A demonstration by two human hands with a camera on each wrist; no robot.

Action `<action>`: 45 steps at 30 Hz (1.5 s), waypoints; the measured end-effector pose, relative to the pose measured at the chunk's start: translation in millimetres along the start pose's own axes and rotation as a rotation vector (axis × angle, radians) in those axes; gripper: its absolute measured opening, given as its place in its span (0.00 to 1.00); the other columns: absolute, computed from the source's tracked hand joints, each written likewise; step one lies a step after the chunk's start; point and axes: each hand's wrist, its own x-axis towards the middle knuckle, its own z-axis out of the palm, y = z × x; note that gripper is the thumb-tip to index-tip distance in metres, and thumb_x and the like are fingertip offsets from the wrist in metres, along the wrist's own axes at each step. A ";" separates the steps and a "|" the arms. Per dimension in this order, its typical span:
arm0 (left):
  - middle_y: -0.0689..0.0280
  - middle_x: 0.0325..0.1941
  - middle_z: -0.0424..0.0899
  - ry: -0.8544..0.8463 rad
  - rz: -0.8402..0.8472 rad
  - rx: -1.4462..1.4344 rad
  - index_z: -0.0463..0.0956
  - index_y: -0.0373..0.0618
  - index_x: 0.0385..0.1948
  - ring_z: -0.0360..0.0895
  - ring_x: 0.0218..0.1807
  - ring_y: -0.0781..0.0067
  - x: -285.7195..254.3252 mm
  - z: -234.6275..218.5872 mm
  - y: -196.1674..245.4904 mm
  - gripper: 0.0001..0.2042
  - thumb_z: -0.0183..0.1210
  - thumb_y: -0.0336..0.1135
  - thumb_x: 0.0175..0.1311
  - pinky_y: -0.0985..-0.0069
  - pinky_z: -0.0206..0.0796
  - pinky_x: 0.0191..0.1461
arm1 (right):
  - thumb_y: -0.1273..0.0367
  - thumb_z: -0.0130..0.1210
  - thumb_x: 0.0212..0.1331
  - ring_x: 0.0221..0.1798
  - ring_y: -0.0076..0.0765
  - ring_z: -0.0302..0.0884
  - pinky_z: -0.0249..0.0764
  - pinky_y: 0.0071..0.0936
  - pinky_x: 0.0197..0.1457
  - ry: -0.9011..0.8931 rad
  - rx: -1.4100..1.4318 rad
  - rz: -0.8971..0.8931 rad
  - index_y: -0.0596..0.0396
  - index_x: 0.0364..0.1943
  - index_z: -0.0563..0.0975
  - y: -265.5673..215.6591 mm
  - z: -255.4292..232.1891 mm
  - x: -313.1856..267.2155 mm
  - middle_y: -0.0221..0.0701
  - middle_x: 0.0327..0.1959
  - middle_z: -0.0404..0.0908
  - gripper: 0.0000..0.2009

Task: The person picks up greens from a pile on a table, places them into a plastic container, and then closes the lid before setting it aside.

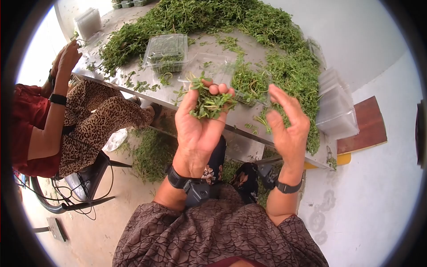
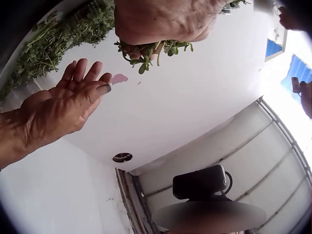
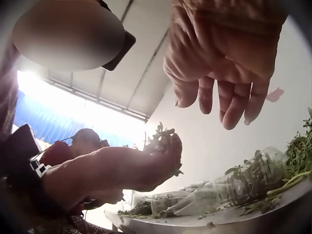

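Note:
My left hand (image 1: 198, 135) is turned palm up above the table's near edge, its fingers curled round a small bunch of leafy green sprigs (image 1: 212, 104). In the left wrist view, stems and leaves (image 2: 144, 61) stick out below that hand. My right hand (image 1: 290, 122) is raised to the right of the bunch, apart from it, holding nothing. Its fingers (image 3: 226, 100) hang loosely spread in the right wrist view. Just beyond both hands lies an open clear plastic box (image 1: 269, 80) with greens in it, its lid (image 1: 209, 62) folded out to the left.
A filled clear box (image 1: 167, 46) stands left of the open one. Loose greens (image 1: 200, 15) are heaped along the table's back and right. Stacked empty boxes (image 1: 336, 107) stand at the right, more boxes (image 1: 88, 23) at far left. Another person (image 1: 40, 129) sits on the left.

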 end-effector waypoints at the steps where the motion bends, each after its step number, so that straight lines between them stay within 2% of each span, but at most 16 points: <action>1: 0.58 0.36 0.76 0.000 0.000 0.000 0.69 0.35 0.41 0.73 0.46 0.59 -1.3 1.3 -3.6 0.12 0.46 0.37 0.69 0.59 0.62 0.63 | 0.62 0.62 0.55 0.48 0.41 0.79 0.73 0.36 0.52 0.000 0.000 0.000 0.54 0.51 0.77 -8.8 1.2 -4.6 0.42 0.50 0.79 0.20; 3: 0.57 0.37 0.76 0.017 -0.067 -0.038 0.69 0.35 0.41 0.73 0.48 0.57 -4.1 3.8 -10.5 0.13 0.46 0.38 0.68 0.58 0.62 0.65 | 0.66 0.65 0.51 0.37 0.35 0.81 0.77 0.28 0.41 -0.041 0.199 0.143 0.55 0.52 0.77 -31.1 8.3 -9.6 0.42 0.47 0.80 0.22; 4: 0.57 0.38 0.77 0.007 -0.089 -0.022 0.69 0.36 0.42 0.73 0.50 0.56 -4.8 2.4 -13.3 0.14 0.47 0.39 0.68 0.57 0.62 0.65 | 0.69 0.68 0.46 0.29 0.29 0.80 0.76 0.21 0.30 -0.017 0.200 0.048 0.56 0.50 0.77 -29.1 12.9 -11.0 0.39 0.42 0.80 0.23; 8: 0.58 0.39 0.77 0.015 -0.131 0.014 0.70 0.38 0.43 0.72 0.55 0.55 -12.6 5.3 -23.4 0.14 0.48 0.40 0.67 0.57 0.60 0.66 | 0.73 0.68 0.43 0.23 0.28 0.78 0.74 0.23 0.23 0.021 0.090 0.078 0.56 0.47 0.77 -39.5 19.5 -16.8 0.35 0.36 0.80 0.22; 11: 0.58 0.40 0.78 -0.019 -0.172 -0.022 0.71 0.38 0.42 0.70 0.58 0.55 -15.1 6.1 -27.4 0.13 0.49 0.39 0.66 0.57 0.58 0.67 | 0.74 0.68 0.43 0.21 0.29 0.78 0.73 0.23 0.23 0.072 0.067 0.098 0.55 0.47 0.77 -43.3 21.2 -17.0 0.35 0.34 0.80 0.22; 12: 0.57 0.44 0.78 -0.063 -0.218 -0.043 0.71 0.39 0.42 0.68 0.61 0.55 -15.5 3.7 -27.9 0.13 0.50 0.40 0.65 0.57 0.55 0.69 | 0.74 0.68 0.43 0.21 0.29 0.78 0.73 0.23 0.23 0.071 0.069 0.097 0.55 0.47 0.77 -45.1 20.3 -16.7 0.35 0.34 0.80 0.22; 18: 0.54 0.49 0.77 -0.046 -0.197 0.098 0.71 0.39 0.44 0.63 0.66 0.53 -20.7 7.0 -38.9 0.15 0.52 0.42 0.64 0.56 0.49 0.73 | 0.77 0.63 0.43 0.21 0.32 0.77 0.71 0.24 0.24 0.017 0.059 0.152 0.56 0.39 0.79 -43.1 16.7 -20.9 0.34 0.27 0.79 0.15; 21: 0.53 0.49 0.77 -0.038 -0.198 0.097 0.71 0.38 0.44 0.62 0.67 0.52 -20.8 5.2 -40.8 0.16 0.52 0.42 0.64 0.55 0.47 0.74 | 0.78 0.62 0.44 0.20 0.31 0.75 0.69 0.24 0.23 -0.003 -0.025 0.056 0.57 0.36 0.79 -38.9 13.0 -23.1 0.34 0.25 0.78 0.12; 24: 0.52 0.51 0.77 -0.050 -0.204 0.046 0.72 0.38 0.45 0.61 0.67 0.51 -19.9 1.7 -40.3 0.16 0.52 0.42 0.64 0.54 0.47 0.74 | 0.78 0.62 0.47 0.21 0.26 0.74 0.67 0.23 0.22 0.058 0.116 0.073 0.59 0.34 0.79 -38.0 11.9 -23.8 0.33 0.25 0.78 0.09; 26: 0.52 0.51 0.76 -0.060 -0.199 0.034 0.72 0.38 0.45 0.61 0.67 0.51 -19.4 1.4 -38.7 0.16 0.52 0.42 0.65 0.54 0.47 0.74 | 0.77 0.61 0.52 0.21 0.20 0.73 0.67 0.19 0.22 0.081 0.246 0.245 0.61 0.35 0.79 -39.2 11.1 -27.1 0.31 0.26 0.80 0.06; 27: 0.52 0.52 0.77 -0.050 -0.214 -0.014 0.72 0.38 0.45 0.62 0.67 0.51 -19.2 1.7 -38.1 0.16 0.52 0.42 0.65 0.53 0.47 0.73 | 0.77 0.61 0.52 0.21 0.20 0.73 0.67 0.19 0.22 0.081 0.246 0.246 0.61 0.35 0.79 -41.4 10.5 -28.4 0.31 0.26 0.80 0.06; 29: 0.53 0.52 0.77 -0.039 -0.230 -0.062 0.72 0.38 0.46 0.62 0.66 0.51 -19.7 1.3 -37.5 0.16 0.51 0.42 0.65 0.53 0.48 0.73 | 0.74 0.59 0.57 0.21 0.16 0.72 0.66 0.14 0.21 0.093 0.485 0.411 0.62 0.37 0.79 -47.5 8.5 -28.9 0.29 0.26 0.80 0.06; 32: 0.54 0.50 0.78 -0.055 -0.241 -0.063 0.72 0.38 0.45 0.64 0.65 0.52 -21.0 -1.1 -36.1 0.15 0.50 0.40 0.66 0.54 0.50 0.72 | 0.73 0.57 0.60 0.19 0.16 0.72 0.66 0.11 0.21 0.120 0.621 0.512 0.65 0.40 0.78 -47.3 4.2 -28.2 0.30 0.26 0.81 0.09; 35: 0.54 0.47 0.79 -0.007 -0.265 -0.105 0.73 0.38 0.45 0.66 0.64 0.53 -21.1 -3.0 -33.9 0.15 0.48 0.40 0.68 0.53 0.52 0.71 | 0.72 0.57 0.60 0.19 0.17 0.73 0.67 0.12 0.20 0.125 0.738 0.521 0.66 0.42 0.77 -44.9 3.9 -27.4 0.33 0.25 0.81 0.10; 41: 0.54 0.43 0.78 0.106 -0.167 -0.131 0.72 0.36 0.42 0.69 0.60 0.55 -15.9 -1.7 -22.0 0.13 0.44 0.37 0.70 0.55 0.57 0.69 | 0.72 0.56 0.61 0.18 0.22 0.74 0.68 0.16 0.19 0.191 1.008 0.513 0.66 0.40 0.77 -32.1 2.1 -24.6 0.38 0.26 0.82 0.09; 45: 0.53 0.42 0.78 0.078 -0.157 -0.177 0.71 0.34 0.43 0.72 0.57 0.56 -15.5 -7.0 -14.1 0.14 0.42 0.37 0.71 0.56 0.60 0.67 | 0.72 0.55 0.61 0.18 0.25 0.75 0.70 0.18 0.19 0.277 0.964 0.518 0.67 0.40 0.77 -30.1 2.8 -17.1 0.40 0.26 0.82 0.09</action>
